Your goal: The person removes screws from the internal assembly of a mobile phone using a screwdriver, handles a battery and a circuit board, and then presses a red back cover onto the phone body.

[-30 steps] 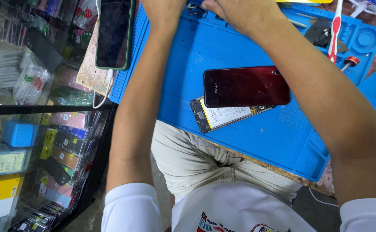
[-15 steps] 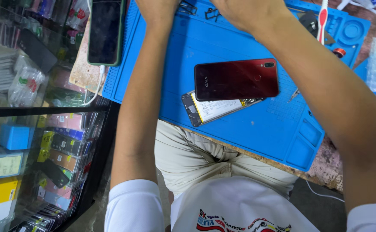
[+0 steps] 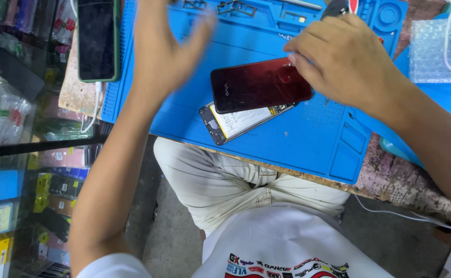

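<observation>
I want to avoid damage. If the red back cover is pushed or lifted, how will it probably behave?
The red back cover looks glossy, so it would probably slide easily. It lies loose on the opened phone, not seated, so a push likely shifts it off. It seems a thin shell, probably light. The right hand touches its end; the left hand is apart.

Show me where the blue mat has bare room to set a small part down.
Bare mat lies along the near edge below the opened phone, and between left hand and red back cover. The far edge under the right hand is crowded.
</observation>
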